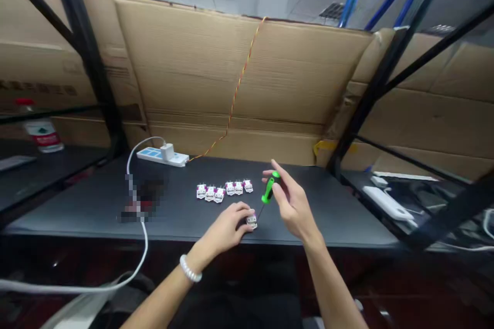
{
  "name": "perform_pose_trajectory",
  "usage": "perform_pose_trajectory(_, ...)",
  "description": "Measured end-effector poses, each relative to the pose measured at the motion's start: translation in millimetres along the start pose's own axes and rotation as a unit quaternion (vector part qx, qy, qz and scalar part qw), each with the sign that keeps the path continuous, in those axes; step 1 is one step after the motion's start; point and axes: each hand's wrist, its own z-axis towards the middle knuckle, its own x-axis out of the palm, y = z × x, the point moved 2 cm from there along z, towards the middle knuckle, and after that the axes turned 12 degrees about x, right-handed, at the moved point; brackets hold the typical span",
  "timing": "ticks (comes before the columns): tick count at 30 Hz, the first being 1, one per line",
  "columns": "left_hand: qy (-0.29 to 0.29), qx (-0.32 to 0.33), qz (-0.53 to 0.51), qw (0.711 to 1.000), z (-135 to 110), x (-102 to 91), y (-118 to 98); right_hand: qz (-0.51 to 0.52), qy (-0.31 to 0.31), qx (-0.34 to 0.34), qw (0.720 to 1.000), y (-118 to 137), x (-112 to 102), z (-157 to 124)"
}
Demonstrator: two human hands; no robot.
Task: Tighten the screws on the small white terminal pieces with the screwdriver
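While my left hand [230, 223] pins a small connector [251, 221], my right hand [290, 200] grips a green screwdriver [269, 190], its shaft slanting down-left onto it.

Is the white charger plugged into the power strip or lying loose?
Plugged in. The white charger sits upright on the power strip, its white cable curving off toward the table's front edge.

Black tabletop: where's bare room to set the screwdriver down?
Bare patches on the tabletop: right of the right hand holding the screwdriver, and between the power strip and the row of small parts. Crowded around the left hand.
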Motion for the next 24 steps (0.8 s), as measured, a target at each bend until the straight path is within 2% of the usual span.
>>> perform_pose_trajectory(3, -0.001, 0.004, 0.003, 1.000, -0.3, 1.0, 0.5, -0.066, -0.095, -0.022, 0.993, 4.9, -2.8, 1.6)
perform_pose_trajectory(5, -0.001, 0.004, 0.002, 1.000, -0.1, 1.7, 0.6, -0.082, -0.126, -0.026, 0.988, 3.6, -4.3, 2.9)
perform_pose_trajectory(6, -0.002, 0.003, 0.002, 1.000, 0.0, 1.9, 0.5, -0.075, -0.114, -0.025, 0.990, 1.9, -4.7, 3.5)
perform_pose_trajectory(10, -0.005, 0.005, 0.002, 1.000, 0.1, 1.8, -1.0, -0.018, 0.005, -0.023, 1.000, -1.4, -3.6, 3.3)
perform_pose_trajectory(12, -0.008, 0.005, 0.002, 1.000, 0.0, 1.7, -1.5, -0.033, -0.006, -0.026, 0.999, 1.1, -3.4, 2.9)
perform_pose_trajectory(15, -0.008, 0.002, 0.003, 1.000, 0.2, 1.8, -1.4, -0.082, -0.097, -0.036, 0.991, 5.1, -4.2, 3.2)
perform_pose_trajectory(16, -0.006, 0.002, 0.003, 1.000, 0.2, 2.0, -1.4, -0.087, -0.109, -0.036, 0.990, 5.3, -4.3, 3.6)
perform_pose_trajectory(21, -0.006, 0.002, 0.003, 1.000, -0.3, 2.3, -2.0, -0.066, -0.029, -0.033, 0.997, 3.6, -2.8, 4.8)
perform_pose_trajectory(24, -0.012, -0.004, 0.001, 1.000, -1.0, 2.4, -2.4, -0.077, -0.070, -0.035, 0.994, 5.8, -3.6, 4.5)
